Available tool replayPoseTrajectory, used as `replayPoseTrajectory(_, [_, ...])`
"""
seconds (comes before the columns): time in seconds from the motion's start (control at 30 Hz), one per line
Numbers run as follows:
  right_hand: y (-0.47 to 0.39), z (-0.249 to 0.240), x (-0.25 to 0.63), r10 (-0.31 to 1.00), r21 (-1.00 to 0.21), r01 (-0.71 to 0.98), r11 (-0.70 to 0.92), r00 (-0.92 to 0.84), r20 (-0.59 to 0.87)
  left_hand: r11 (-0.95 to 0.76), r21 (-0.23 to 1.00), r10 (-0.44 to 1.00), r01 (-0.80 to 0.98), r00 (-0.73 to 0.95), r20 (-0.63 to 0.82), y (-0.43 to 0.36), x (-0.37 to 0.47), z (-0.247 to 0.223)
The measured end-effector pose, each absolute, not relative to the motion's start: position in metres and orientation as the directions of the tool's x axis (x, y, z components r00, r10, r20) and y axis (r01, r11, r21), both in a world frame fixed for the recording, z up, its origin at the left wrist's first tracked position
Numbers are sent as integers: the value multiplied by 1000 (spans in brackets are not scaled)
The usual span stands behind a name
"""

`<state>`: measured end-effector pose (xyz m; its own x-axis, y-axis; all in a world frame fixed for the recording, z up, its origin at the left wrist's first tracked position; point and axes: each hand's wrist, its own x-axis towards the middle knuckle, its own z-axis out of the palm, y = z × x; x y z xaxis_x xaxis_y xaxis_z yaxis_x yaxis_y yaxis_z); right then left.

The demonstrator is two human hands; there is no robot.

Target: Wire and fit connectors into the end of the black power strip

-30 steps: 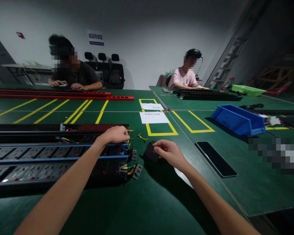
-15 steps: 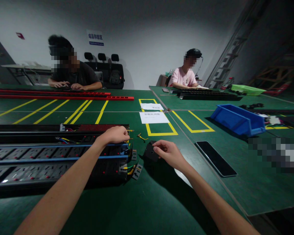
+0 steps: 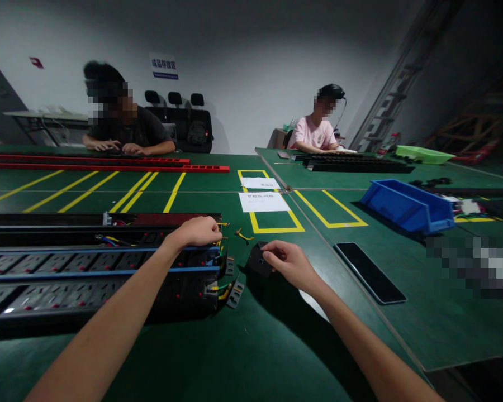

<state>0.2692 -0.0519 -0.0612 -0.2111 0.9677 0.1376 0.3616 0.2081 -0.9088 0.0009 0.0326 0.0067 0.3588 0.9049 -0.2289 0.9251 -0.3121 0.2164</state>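
Observation:
My left hand (image 3: 200,230) is closed at the right end of a long black power strip housing, its fingers curled over the edge; what they grip, if anything, is hidden. My right hand (image 3: 288,259) pinches a small black block-shaped part (image 3: 260,260) just above the green table. Below my left hand lie long power strips (image 3: 121,262) with rows of sockets, red dots and blue edging. Metal end brackets (image 3: 235,294) and yellow-green wires (image 3: 222,291) stick out from their right ends. A short yellow wire piece (image 3: 245,236) rests between my hands.
A phone (image 3: 369,272) and a blue bin (image 3: 407,205) stand to the right. Paper labels (image 3: 264,201) lie ahead within yellow tape lines. Across the table are red rails (image 3: 201,168), black rails (image 3: 356,164), a green tray (image 3: 423,153) and two seated persons.

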Motion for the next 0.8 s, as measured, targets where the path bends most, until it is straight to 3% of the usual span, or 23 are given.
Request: replayPoseTrajectory(0.8, [-53,-59,269,967,-904,372,210,-214,137,-315,232,902,920,367,-230,32,1,8])
